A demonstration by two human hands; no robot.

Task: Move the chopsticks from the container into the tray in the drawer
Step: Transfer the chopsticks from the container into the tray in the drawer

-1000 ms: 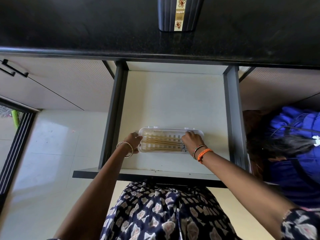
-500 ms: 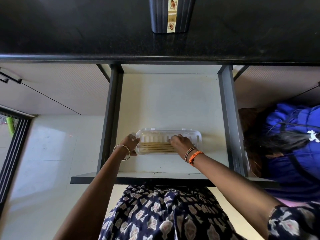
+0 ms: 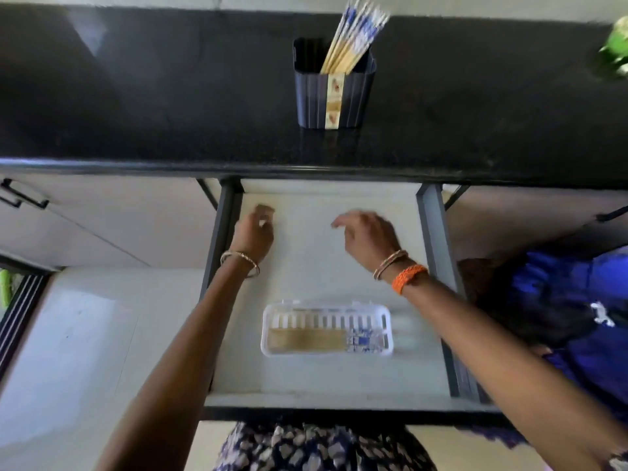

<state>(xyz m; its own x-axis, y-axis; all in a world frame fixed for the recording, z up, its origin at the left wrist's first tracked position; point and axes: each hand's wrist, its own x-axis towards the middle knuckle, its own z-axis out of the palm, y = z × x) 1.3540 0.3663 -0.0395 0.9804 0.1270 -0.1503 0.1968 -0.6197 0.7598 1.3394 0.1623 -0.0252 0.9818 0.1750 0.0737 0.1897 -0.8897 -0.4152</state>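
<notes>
A clear white tray (image 3: pixel 326 309) lies in the open drawer (image 3: pixel 339 212), with several chopsticks (image 3: pixel 316 339) laid flat along its near side. More chopsticks (image 3: pixel 350 39) with blue patterned tops stand in a dark ribbed container (image 3: pixel 334 93) on the black countertop. My left hand (image 3: pixel 253 232) hovers over the drawer's back left, fingers loosely curled, holding nothing. My right hand (image 3: pixel 370 239) hovers over the drawer's middle, fingers apart and empty. Both hands are blurred and well above the tray.
The black countertop (image 3: pixel 136 96) overhangs the drawer's back. Dark drawer rails (image 3: pixel 438 266) run along both sides. A person in blue (image 3: pixel 560 317) crouches at the right. A green object (image 3: pixel 613 52) sits at the counter's far right. Cabinet doors with black handles (image 3: pixel 23 195) stand at the left.
Both hands have let go of the tray and risen toward the counter. The view has tilted up, so the container with its standing chopsticks now shows.
</notes>
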